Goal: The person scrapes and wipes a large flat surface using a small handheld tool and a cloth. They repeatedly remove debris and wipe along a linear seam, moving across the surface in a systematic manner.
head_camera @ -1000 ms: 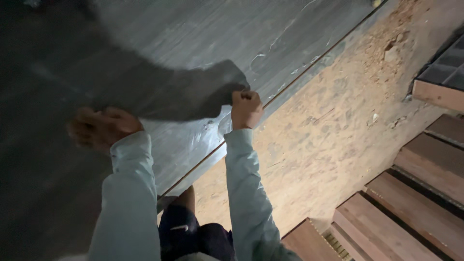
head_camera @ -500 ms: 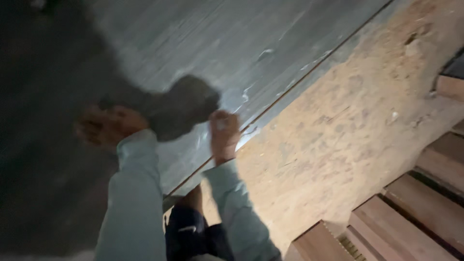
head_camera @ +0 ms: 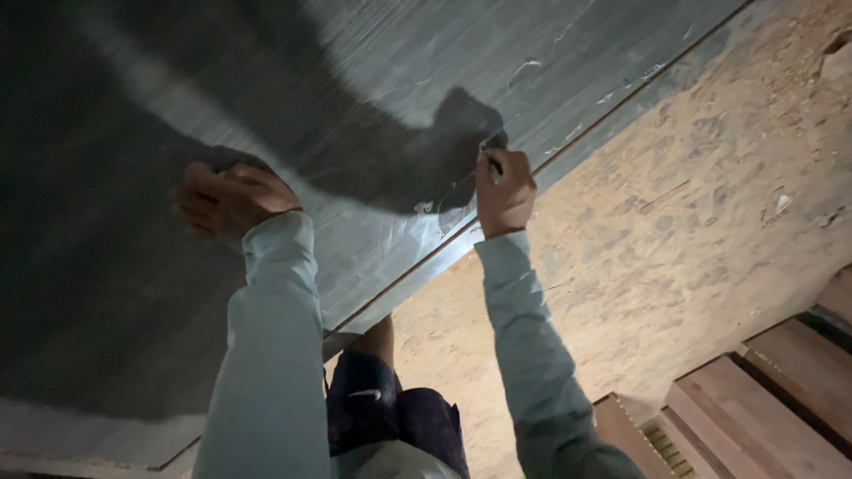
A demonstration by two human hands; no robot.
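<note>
Left hand presses spread on the grey streaked metal sheet; right hand, at three o'clock, fists a small tool (barely visible).

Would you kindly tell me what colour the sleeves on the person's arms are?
Pale mint green, both long sleeves alike; the head view shows them, the only view.

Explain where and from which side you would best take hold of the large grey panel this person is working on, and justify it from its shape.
Probably the long lower edge of the grey panel, approached from the sandy ground side. The panel is broad, flat and smooth, so only its rim offers purchase. That edge is exposed between the right hand and the frame's corner, while the left hand merely rests flat on the face.
</note>
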